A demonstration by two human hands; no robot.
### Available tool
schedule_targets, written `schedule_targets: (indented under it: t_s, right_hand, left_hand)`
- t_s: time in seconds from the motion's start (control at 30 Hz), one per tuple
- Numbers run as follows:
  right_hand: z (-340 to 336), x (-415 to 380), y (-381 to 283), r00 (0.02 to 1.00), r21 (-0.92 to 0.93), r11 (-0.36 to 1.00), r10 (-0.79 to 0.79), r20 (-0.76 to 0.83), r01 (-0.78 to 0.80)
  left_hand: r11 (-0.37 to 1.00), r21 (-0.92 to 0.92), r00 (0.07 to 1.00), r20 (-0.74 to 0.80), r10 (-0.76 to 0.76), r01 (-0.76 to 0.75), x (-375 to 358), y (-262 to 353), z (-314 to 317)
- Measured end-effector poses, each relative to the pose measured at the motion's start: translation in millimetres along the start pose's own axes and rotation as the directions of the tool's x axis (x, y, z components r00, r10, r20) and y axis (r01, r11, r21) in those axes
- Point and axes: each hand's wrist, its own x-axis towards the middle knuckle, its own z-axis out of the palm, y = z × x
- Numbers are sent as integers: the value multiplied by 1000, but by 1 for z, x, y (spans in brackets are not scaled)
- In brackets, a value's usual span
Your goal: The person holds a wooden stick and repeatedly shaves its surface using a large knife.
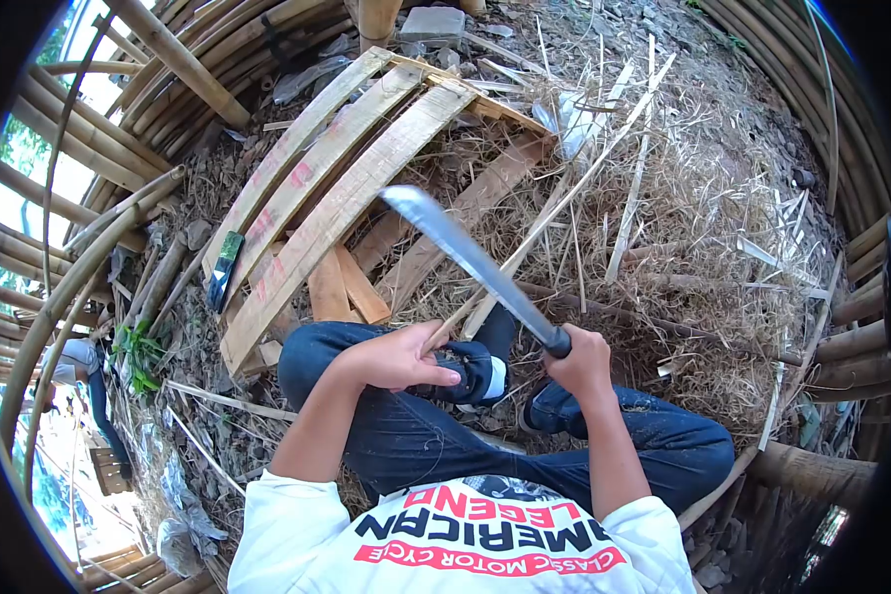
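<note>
My right hand (pixel 581 364) is wrapped round the dark handle of a machete (pixel 465 255). Its long, worn blade points up and to the left, away from my body. A thin bamboo strip (pixel 589 178) runs from my left hand (pixel 403 357) far out to the upper right. The left fingers close round its near end, with the thumb stretched along below. The blade crosses over the strip in this view, a little beyond my shoe (pixel 465 374). My legs (pixel 426 436) are folded beneath both hands, in dark jeans.
A slatted wooden pallet (pixel 342 173) lies ahead on the left, with a small dark-green packet (pixel 226 262) on its edge. Dry shavings (pixel 683 287) and loose strips cover the ground to the right. Bamboo poles (pixel 79 148) wall the space. Another person (pixel 94 381) stands beyond at far left.
</note>
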Motion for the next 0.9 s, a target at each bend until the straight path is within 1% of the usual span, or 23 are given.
schedule_targets:
  t_s: [0.07, 0.13, 0.27, 0.33, 0.37, 0.4, 0.47, 0.5, 0.53, 0.57, 0.63, 0.7, 0.77, 0.87, 0.9]
  right_hand:
    - [-1, 0, 8, 996, 38, 995, 91, 20, -92]
    - [0, -4, 6, 996, 3, 996, 89, 3, -89]
    - [1, -21, -14, 998, 63, 996, 61, -19, -59]
    - [5, -27, -21, 999, 121, 992, 10, 44, -15]
    - [2, -28, -26, 997, 106, 994, -6, 78, -3]
    - [-1, -27, -28, 997, 108, 994, -6, 80, -2]
    - [-6, -19, -29, 992, 78, 997, 18, 127, -28]
    - [-7, -15, -27, 988, 99, 992, 59, 141, -73]
    - [-6, -12, -25, 988, 102, 992, 56, 142, -71]
    - [-3, -9, -22, 992, 64, 997, 45, 114, -53]
    - [-2, -4, -20, 998, -21, 1000, 12, 63, -10]
    - [0, -5, -19, 998, -14, 1000, 11, 55, -10]
    - [3, -6, -19, 998, -7, 1000, 17, 55, -17]
    - [2, -9, -14, 999, -23, 1000, 9, 40, -8]
    - [1, -8, -10, 999, -24, 998, 50, 11, -50]
  left_hand:
    - [999, -16, 999, -16, 33, -34, 0, 0, 1]
    - [995, 96, 999, -24, 24, -22, 2, 3, 4]
    - [999, 46, 998, -46, 30, -28, 2, 0, 3]
    - [993, 115, 999, -39, 33, -28, 3, 2, 6]
    - [993, 115, 999, -40, 32, -28, 3, 1, 4]
    - [994, 112, 1000, -20, 12, -10, 5, -1, 2]
    - [994, 106, 1000, -2, -16, 16, 8, -8, 2]
    - [992, 123, 998, -44, 37, -32, 11, -11, 3]
    - [987, 141, 992, -84, 92, -80, 14, -14, 3]
    - [992, 125, 996, -80, 34, -24, 18, -15, 1]
    - [993, 117, 997, -66, 28, -21, 15, -11, 0]
    - [994, 111, 998, -54, 19, -13, 16, -14, -2]
    - [985, 167, 997, -64, 46, -34, 22, -27, -2]
    - [983, 172, 993, -92, 76, -59, 22, -30, -1]
    - [984, 170, 993, -91, 75, -59, 18, -26, -2]
